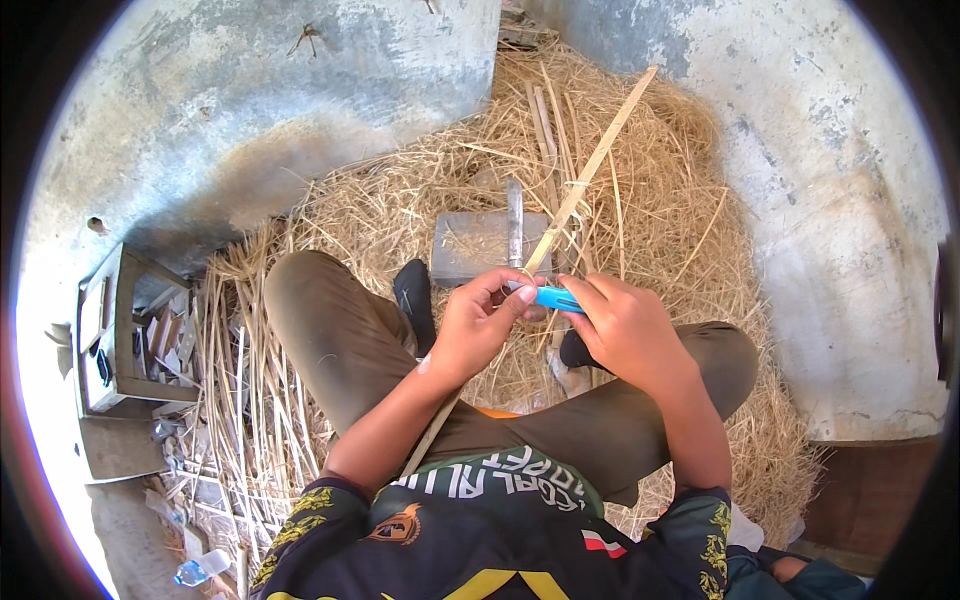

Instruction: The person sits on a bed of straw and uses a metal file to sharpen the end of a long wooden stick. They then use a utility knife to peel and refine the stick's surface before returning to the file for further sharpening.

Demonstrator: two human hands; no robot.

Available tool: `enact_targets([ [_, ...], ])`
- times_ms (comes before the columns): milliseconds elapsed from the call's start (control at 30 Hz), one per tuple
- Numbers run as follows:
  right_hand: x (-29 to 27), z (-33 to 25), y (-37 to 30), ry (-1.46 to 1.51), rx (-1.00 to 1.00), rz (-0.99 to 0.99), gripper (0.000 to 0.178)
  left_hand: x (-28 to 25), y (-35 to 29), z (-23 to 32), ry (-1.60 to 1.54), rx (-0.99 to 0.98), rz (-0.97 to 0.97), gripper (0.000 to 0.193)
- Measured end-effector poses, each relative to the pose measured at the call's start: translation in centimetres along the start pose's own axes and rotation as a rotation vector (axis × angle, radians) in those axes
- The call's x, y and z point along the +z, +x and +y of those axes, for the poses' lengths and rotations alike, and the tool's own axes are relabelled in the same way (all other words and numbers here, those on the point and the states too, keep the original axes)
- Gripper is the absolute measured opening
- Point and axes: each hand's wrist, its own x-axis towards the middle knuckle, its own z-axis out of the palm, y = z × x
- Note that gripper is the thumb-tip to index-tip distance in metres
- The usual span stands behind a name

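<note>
As the person sits with knees spread wide, both hands meet just right of the frame's centre. From where I stand, the left hand (475, 325) has thumb and fingers pinched together at the lower end of a pale flat strip (590, 175), which slants up toward the top of the frame. Beside it, the right hand (630, 325) is curled around a bright blue tool (560, 299), its fingers bent over the handle; I cannot tell whether its tip touches the strip, since the left fingers cover it. Just above the hands lies a grey block (465, 245), with a metal blade (515, 220) resting upright in the frame across it. Dry straw (680, 200) heaps up behind and spreads to the right, and long thin stalks (245, 390) lie at the left. A wooden frame (122, 330) stands at the far left, with a clear bottle (205, 567) at the lower left.
</note>
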Motion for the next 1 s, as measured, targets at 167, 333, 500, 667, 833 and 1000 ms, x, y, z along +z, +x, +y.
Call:
enact_targets([
  [167,0.2,-0.2,0.1,-0.008,0.006,-0.013,0.037,0.3,-0.2,-0.3,0.246,0.048,0.049,0.018],
  [333,0.4,-0.2,0.2,-0.018,-0.008,-0.019,0.036,0.3,-0.2,-0.1,0.401,0.113,0.084,0.016],
  [500,0.4,-0.3,0.1,-0.093,-0.044,-0.019,0.035,-0.1,0.0,-0.6,0.466,0.139,0.114,0.014],
  [667,0.7,-0.3,0.0,-0.138,-0.072,-0.022,0.033,-0.2,0.2,-0.6,0.494,0.157,0.14,0.013],
  [833,0.7,-0.6,0.2,-0.203,-0.125,-0.029,0.034,-0.1,0.1,-0.5,0.521,0.167,0.174,0.012],
  [1000,1.1,-0.7,-0.1,-0.208,-0.114,-0.071,0.032,0.0,0.1,-0.6,0.539,0.132,0.194,0.013],
])
